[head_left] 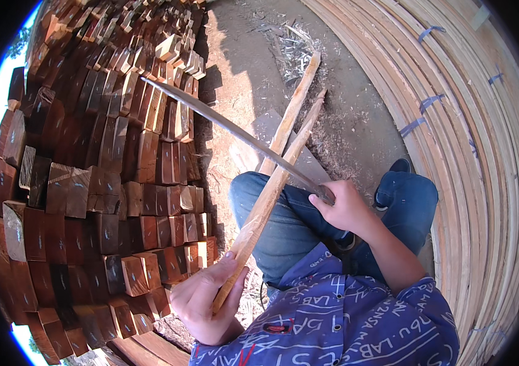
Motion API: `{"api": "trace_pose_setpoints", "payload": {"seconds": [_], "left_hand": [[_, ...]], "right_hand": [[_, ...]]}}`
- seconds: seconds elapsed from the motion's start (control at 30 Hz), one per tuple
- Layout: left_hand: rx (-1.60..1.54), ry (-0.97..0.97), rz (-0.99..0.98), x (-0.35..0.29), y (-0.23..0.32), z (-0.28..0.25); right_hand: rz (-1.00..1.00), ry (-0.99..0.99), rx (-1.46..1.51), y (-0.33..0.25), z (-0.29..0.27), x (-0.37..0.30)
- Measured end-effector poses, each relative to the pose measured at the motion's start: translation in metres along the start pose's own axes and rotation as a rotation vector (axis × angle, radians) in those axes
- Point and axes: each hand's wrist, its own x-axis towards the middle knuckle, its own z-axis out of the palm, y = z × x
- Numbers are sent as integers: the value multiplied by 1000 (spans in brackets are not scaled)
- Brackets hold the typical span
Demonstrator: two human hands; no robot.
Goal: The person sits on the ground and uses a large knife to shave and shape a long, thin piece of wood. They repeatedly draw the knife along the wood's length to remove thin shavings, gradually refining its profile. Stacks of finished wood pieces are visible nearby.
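Observation:
My left hand [201,305] is closed around the near end of a long, narrow wooden stick [253,229], which slants up and away to the right over my thigh. In my closed right hand [348,207] is the near end of a long grey metal blade [229,127], which narrows toward its far tip at the upper left. The blade crosses over the stick; whether they touch I cannot tell. I see no clear handle, as my fingers cover that end. A second pointed wooden stick [293,116] lies beyond the first, partly hidden behind the blade.
A tall stack of reddish-brown timber blocks [104,189] rises at the left. Along the right, long pale boards [405,61] lie stacked with blue straps [431,100]. Wood shavings [296,46] litter the ground ahead, near a flat board [314,161]. My bent knees [271,238] are below.

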Motion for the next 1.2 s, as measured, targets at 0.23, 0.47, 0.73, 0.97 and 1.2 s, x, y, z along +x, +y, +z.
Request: {"api": "trace_pose_setpoints", "payload": {"seconds": [0.23,0.47,0.73,0.97,1.2], "left_hand": [[-23,-74,49,-5,6,0],[0,-58,7,1,11,-3],[-22,-85,19,-1,6,-4],[19,-12,-36,1,12,-2],[7,-10,-43,0,12,0]], "right_hand": [[124,31,-89,80,17,30],[-76,-33,-15,0,4,-8],[265,116,-82,173,9,55],[32,80,2,55,-5,6],[83,167,-101,100,31,32]]}}
